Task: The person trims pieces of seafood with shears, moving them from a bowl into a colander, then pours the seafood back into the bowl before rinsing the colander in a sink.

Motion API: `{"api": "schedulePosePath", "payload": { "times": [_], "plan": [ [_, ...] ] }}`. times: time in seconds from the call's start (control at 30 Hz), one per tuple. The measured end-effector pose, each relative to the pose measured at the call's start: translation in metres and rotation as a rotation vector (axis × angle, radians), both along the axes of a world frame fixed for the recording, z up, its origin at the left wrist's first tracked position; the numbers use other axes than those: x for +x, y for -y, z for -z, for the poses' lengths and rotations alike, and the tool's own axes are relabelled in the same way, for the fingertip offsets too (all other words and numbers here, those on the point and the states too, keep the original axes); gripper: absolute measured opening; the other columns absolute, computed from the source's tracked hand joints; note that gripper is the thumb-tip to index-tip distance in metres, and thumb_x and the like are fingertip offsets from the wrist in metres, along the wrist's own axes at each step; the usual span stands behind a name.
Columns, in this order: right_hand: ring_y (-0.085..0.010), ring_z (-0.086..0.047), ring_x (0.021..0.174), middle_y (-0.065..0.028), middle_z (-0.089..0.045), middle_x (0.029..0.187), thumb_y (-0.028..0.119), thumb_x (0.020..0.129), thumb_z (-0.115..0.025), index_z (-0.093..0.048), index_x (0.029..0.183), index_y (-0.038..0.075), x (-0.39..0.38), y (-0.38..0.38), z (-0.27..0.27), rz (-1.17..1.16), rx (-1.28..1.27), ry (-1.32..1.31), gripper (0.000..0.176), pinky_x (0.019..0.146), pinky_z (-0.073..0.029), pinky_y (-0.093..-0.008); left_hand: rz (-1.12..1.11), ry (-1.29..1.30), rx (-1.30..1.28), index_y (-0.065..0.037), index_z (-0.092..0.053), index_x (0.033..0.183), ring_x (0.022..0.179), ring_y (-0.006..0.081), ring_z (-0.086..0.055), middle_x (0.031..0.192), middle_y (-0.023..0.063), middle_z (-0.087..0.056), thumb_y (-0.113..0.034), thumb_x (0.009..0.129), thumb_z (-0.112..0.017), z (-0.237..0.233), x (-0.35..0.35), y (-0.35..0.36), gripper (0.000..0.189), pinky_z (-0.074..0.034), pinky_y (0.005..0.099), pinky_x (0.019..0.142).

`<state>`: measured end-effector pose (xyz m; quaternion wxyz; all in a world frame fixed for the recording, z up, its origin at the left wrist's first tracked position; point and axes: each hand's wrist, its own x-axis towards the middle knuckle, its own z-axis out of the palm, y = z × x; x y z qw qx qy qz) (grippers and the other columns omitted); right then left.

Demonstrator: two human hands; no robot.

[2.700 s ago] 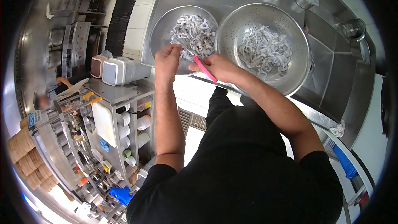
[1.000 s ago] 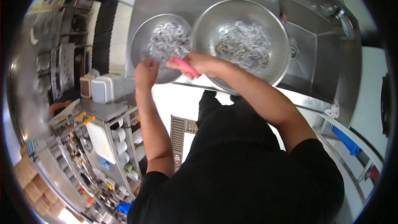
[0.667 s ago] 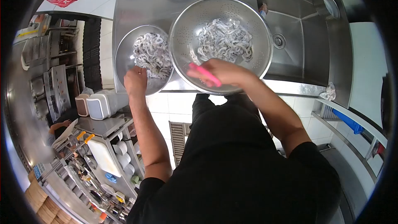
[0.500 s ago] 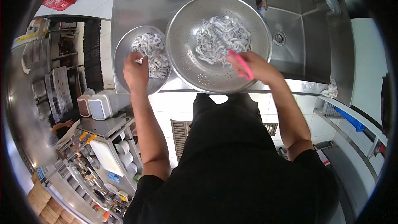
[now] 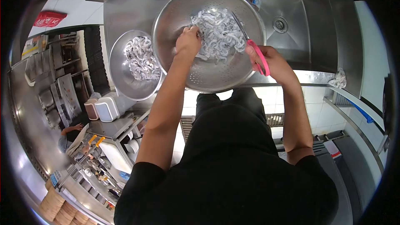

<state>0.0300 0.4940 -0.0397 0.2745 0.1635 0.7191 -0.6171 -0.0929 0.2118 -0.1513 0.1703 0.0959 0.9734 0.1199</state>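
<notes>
The left hand (image 5: 188,41) has left the smaller bowl (image 5: 118,66), now to its left, for the colander (image 5: 221,73), so work shifts to the pale shrimp-like pieces (image 5: 218,33) between both hands. Its fingers curl, any hold hidden; the right hand (image 5: 268,60) grips pink-handled scissors (image 5: 250,43), blade gap unclear.

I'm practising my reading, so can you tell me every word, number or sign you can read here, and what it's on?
No words or numbers can be read.
Red thing, upper left: pale marks, too blurred to read.
Blue sign, lower left: too small to read.
Blue-and-white label beside the sink: too small to read.
Pink-handled scissors: no lettering that I can make out.
</notes>
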Motion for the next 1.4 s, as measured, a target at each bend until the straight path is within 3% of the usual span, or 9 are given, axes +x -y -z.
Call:
{"api": "schedulePosePath", "payload": {
  "times": [0.13,0.43,0.67,0.77,0.9,0.97,1.1,1.27,1.4],
  "plan": [
    [-0.0085,-0.056,0.061,0.0008,-0.059,0.066,0.071,0.089,-0.071,-0.067,0.078,0.005,0.002,-0.008,0.003,-0.023,-0.093,0.024,0.066,0.058,-0.043,-0.0239,0.054,0.159,-0.112,-0.015,-0.073,0.117,0.113,0.0356,-0.069,0.121,0.0158,-0.072,-0.024,0.09,-0.071,0.004,0.0,0.0,0.028,-0.057,0.0466,0.095],
    [-0.0089,-0.055,0.059,0.0015,-0.057,0.064,0.072,0.091,-0.067,-0.067,0.078,0.005,-0.003,-0.017,0.002,-0.062,-0.11,-0.026,0.068,0.055,-0.041,-0.0248,-0.075,-0.007,-0.052,-0.015,-0.077,0.106,0.102,0.0382,-0.072,0.103,0.0182,-0.076,-0.021,0.092,-0.064,-0.04,-0.009,0.029,0.02,-0.056,0.0475,0.093],
    [-0.0085,-0.055,0.06,0.0018,-0.057,0.065,0.071,0.091,-0.068,-0.067,0.078,0.006,-0.001,-0.013,0.008,-0.042,-0.1,-0.009,0.066,0.056,-0.042,-0.025,0.09,-0.109,0.124,-0.015,-0.072,0.118,0.12,0.034,-0.066,0.136,0.0135,-0.063,-0.016,0.087,-0.073,-0.035,0.006,0.006,0.031,-0.055,0.0455,0.099],
    [-0.0087,-0.056,0.061,0.0012,-0.057,0.066,0.071,0.091,-0.068,-0.067,0.079,0.006,-0.001,-0.014,0.005,-0.07,-0.082,0.004,0.066,0.058,-0.043,-0.025,0.099,-0.016,-0.039,-0.016,-0.069,0.122,0.12,0.0331,-0.066,0.136,0.0122,-0.061,-0.02,0.086,-0.076,-0.014,0.014,-0.013,0.037,-0.056,0.046,0.098],
    [-0.009,-0.056,0.062,0.0008,-0.058,0.067,0.071,0.091,-0.068,-0.067,0.08,0.005,0.002,-0.011,0.003,-0.028,-0.053,-0.007,0.067,0.058,-0.043,-0.0251,0.078,0.14,-0.114,-0.017,-0.069,0.121,0.113,0.0364,-0.069,0.121,0.0163,-0.071,-0.022,0.09,-0.068,0.002,0.006,-0.011,0.032,-0.055,0.0486,0.097],
    [-0.0091,-0.056,0.062,0.0009,-0.057,0.067,0.07,0.091,-0.068,-0.068,0.081,0.005,0.002,-0.011,0.003,-0.046,-0.056,0.004,0.067,0.058,-0.043,-0.025,0.09,0.063,-0.04,-0.016,-0.071,0.119,0.11,0.0383,-0.07,0.114,0.0179,-0.073,-0.022,0.091,-0.065,0.004,0.002,0.002,0.029,-0.055,0.0495,0.096],
    [-0.0087,-0.056,0.061,0.0015,-0.057,0.066,0.069,0.092,-0.068,-0.068,0.081,0.005,0.002,-0.014,0.006,-0.062,-0.08,-0.004,0.065,0.058,-0.042,-0.0246,-0.028,0.024,-0.049,-0.015,-0.075,0.118,0.107,0.0409,-0.07,0.109,0.0209,-0.074,-0.023,0.092,-0.063,-0.031,-0.009,0.016,0.03,-0.055,0.0502,0.096],
    [-0.0086,-0.056,0.061,0.002,-0.057,0.065,0.069,0.093,-0.068,-0.069,0.081,0.006,-0.001,-0.012,0.001,-0.056,-0.083,0.008,0.064,0.057,-0.042,-0.0249,0.001,-0.161,-0.106,-0.016,-0.065,0.137,0.119,0.0355,-0.067,0.139,0.0146,-0.061,-0.013,0.09,-0.066,-0.049,-0.015,0.028,0.046,-0.056,0.0456,0.099],
    [-0.0092,-0.058,0.062,0.0009,-0.059,0.066,0.07,0.092,-0.068,-0.071,0.084,0.005,0.0,-0.012,0.005,-0.065,-0.077,-0.012,0.066,0.057,-0.043,-0.0252,0.034,-0.127,-0.088,-0.015,-0.064,0.135,0.121,0.0351,-0.066,0.14,0.0168,-0.06,-0.012,0.091,-0.065,-0.05,-0.003,0.009,0.045,-0.056,0.0452,0.1]
  ]
}}
